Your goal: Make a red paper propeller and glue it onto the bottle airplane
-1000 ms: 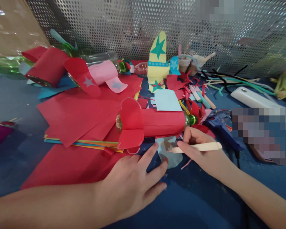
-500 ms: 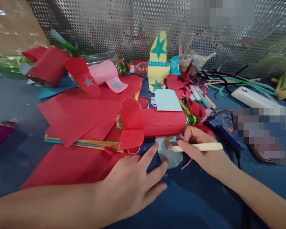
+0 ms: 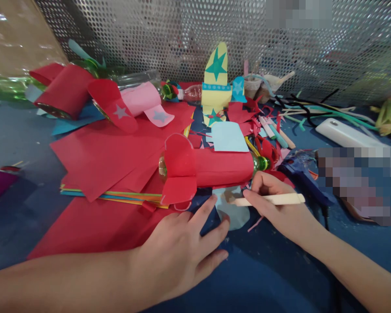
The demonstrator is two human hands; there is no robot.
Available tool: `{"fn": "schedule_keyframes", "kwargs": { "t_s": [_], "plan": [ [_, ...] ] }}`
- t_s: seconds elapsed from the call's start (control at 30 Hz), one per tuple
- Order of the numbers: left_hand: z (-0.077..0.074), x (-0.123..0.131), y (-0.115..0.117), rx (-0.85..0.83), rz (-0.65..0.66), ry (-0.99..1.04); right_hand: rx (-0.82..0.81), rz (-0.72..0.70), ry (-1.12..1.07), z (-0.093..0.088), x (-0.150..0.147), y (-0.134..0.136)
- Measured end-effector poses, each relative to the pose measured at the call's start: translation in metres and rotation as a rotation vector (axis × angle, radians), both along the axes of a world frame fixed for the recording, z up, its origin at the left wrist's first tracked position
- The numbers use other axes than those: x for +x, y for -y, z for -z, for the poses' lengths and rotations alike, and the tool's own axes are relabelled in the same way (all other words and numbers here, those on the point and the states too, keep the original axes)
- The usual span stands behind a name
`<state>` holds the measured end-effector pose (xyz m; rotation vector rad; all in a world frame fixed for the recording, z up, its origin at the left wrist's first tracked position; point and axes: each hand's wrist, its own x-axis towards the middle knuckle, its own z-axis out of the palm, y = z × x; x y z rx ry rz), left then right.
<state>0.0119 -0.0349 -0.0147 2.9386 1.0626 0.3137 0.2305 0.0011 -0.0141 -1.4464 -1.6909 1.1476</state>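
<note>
My right hand pinches a cream-coloured marker, its tip over a piece of light-blue paper. A brownish smudge or shadow lies around the tip; I cannot tell which. With fingers spread, my left hand rests palm down, its fingertips at the paper's left edge. Just beyond both hands a green bottle wrapped in red paper lies on its side, its neck to the right. Red paper fins stick out at its left end, and a pale-blue paper piece stands along its far side.
Left of the bottle is a stack of red and coloured paper sheets. Behind it are other paper-covered bottles and a yellow paper rocket. On the right lie several markers, a blue glue gun and a white case.
Almost nothing differs. The marker's tip has shifted very slightly to the left over the light-blue paper; my left hand stays in place.
</note>
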Motion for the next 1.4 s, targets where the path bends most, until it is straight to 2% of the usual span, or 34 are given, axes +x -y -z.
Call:
{"fn": "schedule_keyframes", "kwargs": {
  "t_s": [1.03, 1.4],
  "plan": [
    [0.0017, -0.0003, 0.0004, -0.010, -0.002, 0.011, 0.085, -0.001, 0.019, -0.0009, 0.0015, -0.0006],
    [0.0020, -0.0011, -0.0006, -0.013, 0.000, 0.018, 0.054, -0.030, 0.050, -0.0003, 0.0011, -0.0002]
  ]
}}
